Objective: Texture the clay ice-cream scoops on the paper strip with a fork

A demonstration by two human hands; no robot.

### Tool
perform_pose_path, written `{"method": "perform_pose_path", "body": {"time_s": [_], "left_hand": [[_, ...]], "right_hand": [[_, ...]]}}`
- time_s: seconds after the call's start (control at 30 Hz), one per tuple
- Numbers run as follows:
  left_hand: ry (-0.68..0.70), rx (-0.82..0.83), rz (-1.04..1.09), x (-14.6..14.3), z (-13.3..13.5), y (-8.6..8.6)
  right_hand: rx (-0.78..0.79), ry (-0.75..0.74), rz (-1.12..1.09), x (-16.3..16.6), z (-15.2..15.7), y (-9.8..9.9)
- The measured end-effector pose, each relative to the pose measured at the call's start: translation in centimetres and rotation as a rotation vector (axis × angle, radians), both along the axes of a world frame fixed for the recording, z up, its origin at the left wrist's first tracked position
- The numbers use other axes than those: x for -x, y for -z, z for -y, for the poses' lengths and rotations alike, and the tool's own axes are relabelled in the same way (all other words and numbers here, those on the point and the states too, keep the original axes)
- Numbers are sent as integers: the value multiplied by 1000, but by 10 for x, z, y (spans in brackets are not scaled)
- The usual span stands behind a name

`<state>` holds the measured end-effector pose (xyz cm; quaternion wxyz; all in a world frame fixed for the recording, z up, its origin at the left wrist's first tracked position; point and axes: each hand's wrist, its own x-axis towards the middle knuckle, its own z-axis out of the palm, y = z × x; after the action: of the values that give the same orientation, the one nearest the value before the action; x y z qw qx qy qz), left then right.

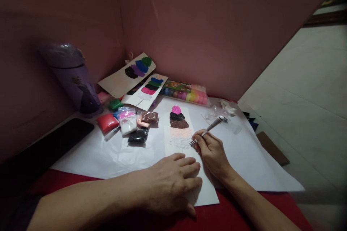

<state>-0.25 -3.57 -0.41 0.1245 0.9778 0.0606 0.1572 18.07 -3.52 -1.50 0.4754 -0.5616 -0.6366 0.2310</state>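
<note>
A white card strip [207, 191] lies lengthwise in front of me, bearing stacked textured bands of colour: pink on top, then black, brown, peach and white [180, 142]. Its lower part is under my left hand [173, 180], which rests flat with the fingers stretched to the right. My right hand [210, 149] pinches a slim white and silver pen-like tool [214, 124] from the card's right side. The tool's tip touches or hovers just over the right end of the white band; which of these I cannot tell.
Left of the card lie small packets of clay-like material, including red [107, 123] and black [138, 135]. Behind are two painted cards [112, 83], a multicoloured pack [184, 93] and a purple tumbler [73, 83]. A dark phone [73, 130] lies left, clear plastic [230, 124] right.
</note>
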Motion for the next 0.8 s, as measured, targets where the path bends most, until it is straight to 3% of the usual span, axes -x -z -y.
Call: {"method": "perform_pose_path", "body": {"time_s": [0.8], "left_hand": [[-4,-2,1,1,0,-1]], "right_hand": [[-39,46,62,-5,-1,1]]}}
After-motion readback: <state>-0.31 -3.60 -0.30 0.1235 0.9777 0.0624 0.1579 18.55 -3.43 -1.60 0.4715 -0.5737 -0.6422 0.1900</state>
